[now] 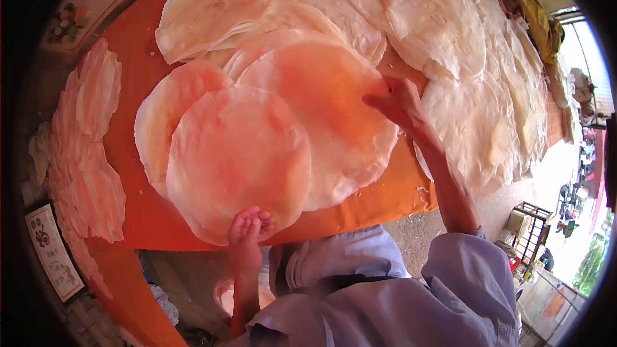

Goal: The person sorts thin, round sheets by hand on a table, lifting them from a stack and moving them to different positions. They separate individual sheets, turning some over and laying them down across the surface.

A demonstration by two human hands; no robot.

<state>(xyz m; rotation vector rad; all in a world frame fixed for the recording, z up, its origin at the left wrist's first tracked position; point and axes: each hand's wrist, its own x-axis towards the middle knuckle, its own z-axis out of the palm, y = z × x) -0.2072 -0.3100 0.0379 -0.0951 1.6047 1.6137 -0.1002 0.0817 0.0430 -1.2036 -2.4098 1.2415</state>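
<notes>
Clothing: pale blue sleeves and a collar fill the near foreground, close under the camera.
Left hand (249,226): at the near edge of the orange surface (138,215), fingers (243,222) curled closed over the rim of the nearest sheet (239,157), pinching its edge.
Nearest sheet: a thin, translucent round disc lying flat, overlapping two similar discs behind it; its near rim hangs just past the surface's edge where the left hand grips.
Right hand (397,104): reached farther out, fingers bent and pressed down on the right rim of the second sheet (324,106); whether it pinches or merely holds the edge down, I cannot tell.
Step in hand: by my judgement, the discs are being laid out or shifted in overlapping rows, with the nearest one being settled into place.
Next move calls for: a light, even touch, since such thin sheets look liable to tear or fold.
Left side: a ragged strip of stacked sheets (90,148) along the surface's edge.
Far side: many paler, drier-looking sheets (437,22) overlap across the back and right.
Beyond: a street with bright daylight at the right.
</notes>
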